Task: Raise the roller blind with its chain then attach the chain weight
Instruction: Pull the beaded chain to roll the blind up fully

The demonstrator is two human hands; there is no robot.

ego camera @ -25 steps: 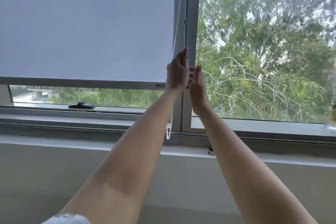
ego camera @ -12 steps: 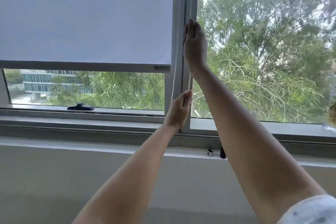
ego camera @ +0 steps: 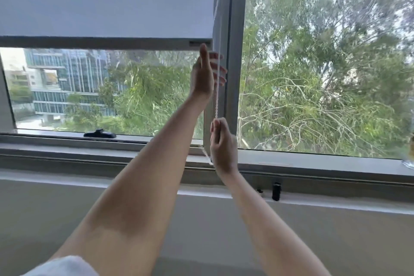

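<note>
Since the earlier frame the hands swapped: left hand (ego camera: pixel 205 76) now up, right hand (ego camera: pixel 223 143) low; roller blind (ego camera: pixel 105 0) hem sits higher. Blind approx. half raised, more pulling left; small black piece (ego camera: pixel 276 191) on sill, maybe the chain weight, unattached. Left fingers spread, loose beside bead chain (ego camera: pixel 216 87); right pinched shut on chain.
</note>
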